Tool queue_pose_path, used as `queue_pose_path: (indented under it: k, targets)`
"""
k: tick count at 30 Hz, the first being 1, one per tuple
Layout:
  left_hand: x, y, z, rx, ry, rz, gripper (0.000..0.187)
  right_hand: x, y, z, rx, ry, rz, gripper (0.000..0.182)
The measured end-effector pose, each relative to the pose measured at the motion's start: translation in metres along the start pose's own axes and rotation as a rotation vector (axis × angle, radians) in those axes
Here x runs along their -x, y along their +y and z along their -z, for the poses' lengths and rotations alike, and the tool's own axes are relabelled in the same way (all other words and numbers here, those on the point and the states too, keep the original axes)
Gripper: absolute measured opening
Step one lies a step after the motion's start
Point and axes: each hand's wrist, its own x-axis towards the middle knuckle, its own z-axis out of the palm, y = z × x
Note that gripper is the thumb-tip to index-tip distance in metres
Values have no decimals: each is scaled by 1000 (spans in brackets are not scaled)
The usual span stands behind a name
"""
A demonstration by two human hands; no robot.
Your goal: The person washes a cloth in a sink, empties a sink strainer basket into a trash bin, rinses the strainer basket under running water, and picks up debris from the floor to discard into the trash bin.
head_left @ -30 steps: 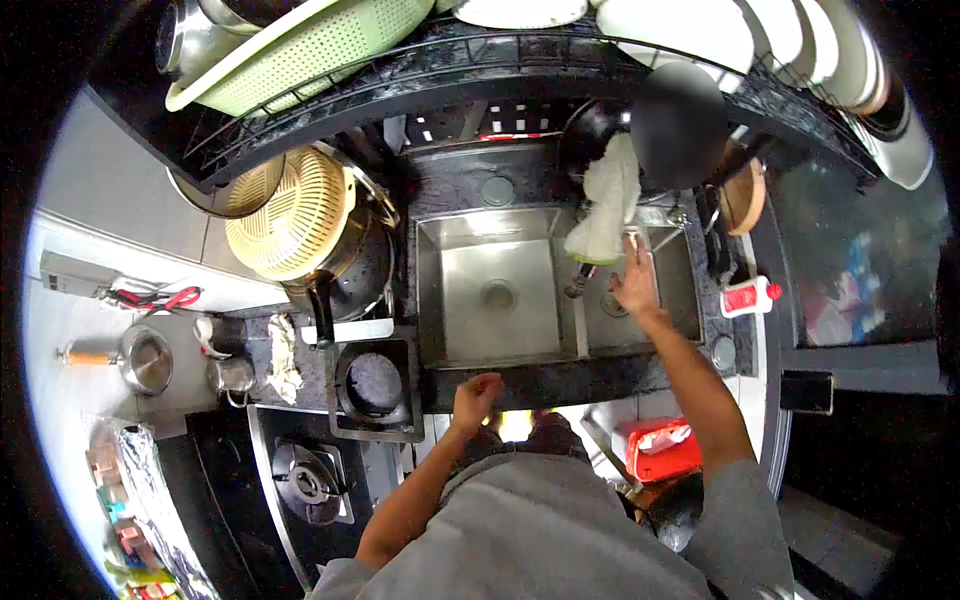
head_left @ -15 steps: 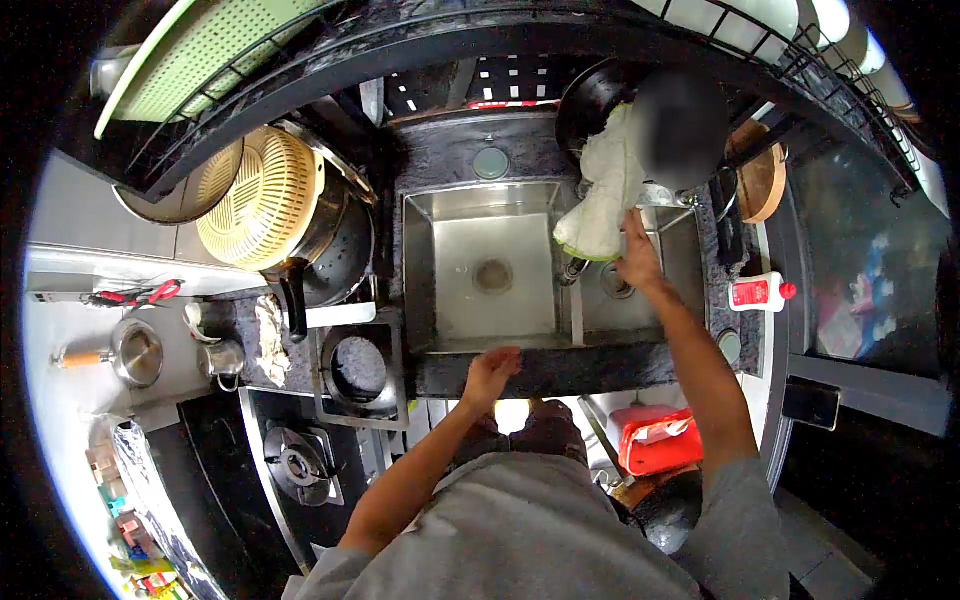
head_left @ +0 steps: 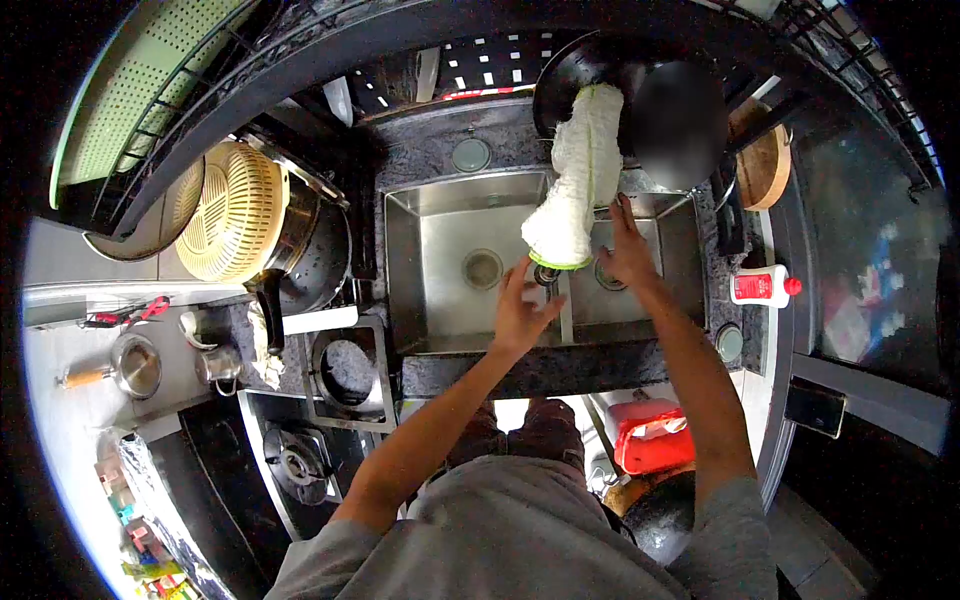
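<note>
A white cloth with a green edge [head_left: 578,180] hangs over the faucet area, between the two basins of the steel sink [head_left: 435,325]. My left hand [head_left: 522,312] is just below the cloth's lower end, its fingers spread and nothing visible in them. To the right of the cloth, my right hand [head_left: 628,250] reaches up over the right basin with its fingers extended. Whether its fingertips touch the cloth I cannot tell. Part of the faucet [head_left: 546,274] shows under the cloth's green hem.
A dark pan [head_left: 560,85] stands behind the cloth. On the left are a yellow basket [head_left: 232,212] and a black pan [head_left: 322,250]. A white bottle with a red cap [head_left: 762,287] stands right of the sink. A dark rack [head_left: 440,35] crosses overhead.
My left hand has moved up and right from the counter edge to below the cloth. The cloth hangs narrower and slightly further left. The whole view has shifted a little.
</note>
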Motion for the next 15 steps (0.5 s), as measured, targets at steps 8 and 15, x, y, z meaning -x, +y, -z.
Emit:
queue_pose_path:
  k: [8,15]
  targets:
    - [-11,43,9,-348,-76,-211,34,-3,-10,2,-114,-76,-117,86]
    - [-17,53,62,-619,-2,-310,33,21,-33,-15,53,30,-120,80]
